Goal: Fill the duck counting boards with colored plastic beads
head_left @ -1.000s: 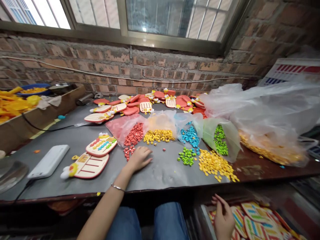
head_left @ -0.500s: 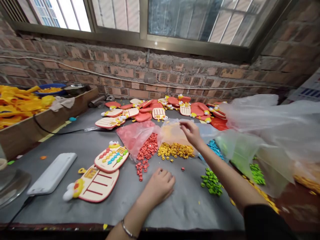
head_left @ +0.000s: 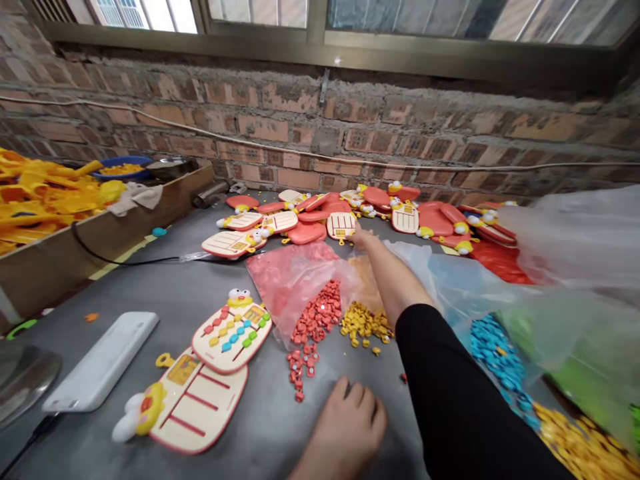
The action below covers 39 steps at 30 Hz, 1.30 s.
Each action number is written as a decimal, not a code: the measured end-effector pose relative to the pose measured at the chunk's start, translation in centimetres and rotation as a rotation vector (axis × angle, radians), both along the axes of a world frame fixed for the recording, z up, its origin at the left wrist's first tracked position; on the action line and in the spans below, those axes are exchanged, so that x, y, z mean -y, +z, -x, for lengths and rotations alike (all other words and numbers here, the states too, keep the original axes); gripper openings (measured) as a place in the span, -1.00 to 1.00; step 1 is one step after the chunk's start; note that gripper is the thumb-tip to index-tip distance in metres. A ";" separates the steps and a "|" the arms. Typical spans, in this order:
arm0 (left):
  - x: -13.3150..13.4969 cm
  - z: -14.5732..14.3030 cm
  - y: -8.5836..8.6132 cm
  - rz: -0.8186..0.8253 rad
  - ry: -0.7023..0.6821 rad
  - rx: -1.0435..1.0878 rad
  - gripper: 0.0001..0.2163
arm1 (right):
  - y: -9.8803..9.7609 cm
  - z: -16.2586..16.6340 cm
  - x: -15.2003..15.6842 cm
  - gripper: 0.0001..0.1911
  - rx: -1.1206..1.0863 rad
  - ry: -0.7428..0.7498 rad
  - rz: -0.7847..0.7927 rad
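Note:
My right hand [head_left: 366,237] reaches far across the table, at the yellow head end of a cream slotted board with a red edge [head_left: 342,225]. Its fingers are partly hidden there, so I cannot tell whether they grip the board. My left hand [head_left: 353,420] rests on the near table with its fingers curled; anything inside is hidden. Red beads [head_left: 320,313] spill from a bag beyond it, beside yellow beads [head_left: 364,323]. To the left, a board fitted with coloured beads [head_left: 233,333] overlaps a bare slotted board with a duck head [head_left: 197,407].
More red and cream boards [head_left: 435,223] are heaped along the brick wall. Blue beads [head_left: 497,353] and clear plastic bags [head_left: 575,247] lie at right. A white power bank [head_left: 103,360] with a cable lies left, near a box of yellow parts [head_left: 40,193].
My right hand has moved forward from above the yellow bead bag to the board at the back. My left hand stays curled on the table. The view has shifted left and down.

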<state>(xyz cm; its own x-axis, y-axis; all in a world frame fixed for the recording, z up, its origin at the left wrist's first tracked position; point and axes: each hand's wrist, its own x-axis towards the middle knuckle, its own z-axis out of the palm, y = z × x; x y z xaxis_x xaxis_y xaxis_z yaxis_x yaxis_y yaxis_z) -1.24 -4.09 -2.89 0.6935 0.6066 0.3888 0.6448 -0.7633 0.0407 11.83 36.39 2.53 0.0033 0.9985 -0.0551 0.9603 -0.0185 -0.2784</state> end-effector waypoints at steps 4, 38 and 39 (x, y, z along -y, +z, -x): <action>-0.3 -0.1 -0.9 -0.035 0.022 0.014 -0.83 | -1.7 0.3 -0.1 -0.38 0.041 -0.091 0.019; -0.1 1.1 2.0 -0.123 -0.111 0.277 -0.77 | 2.1 -0.9 31.7 -0.76 -0.499 0.879 0.267; -0.2 1.0 2.0 -0.115 -0.113 0.258 -0.77 | 1.8 0.1 30.9 -0.78 -0.472 0.839 0.182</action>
<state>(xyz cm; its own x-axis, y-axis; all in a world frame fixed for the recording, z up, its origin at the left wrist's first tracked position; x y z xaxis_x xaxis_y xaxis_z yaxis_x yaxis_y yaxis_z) -2.19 -3.85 -0.84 0.6236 0.4730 0.6225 0.5353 -0.8386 0.1009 11.76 5.47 4.32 -0.7659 0.6426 -0.0217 0.4717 0.5386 -0.6981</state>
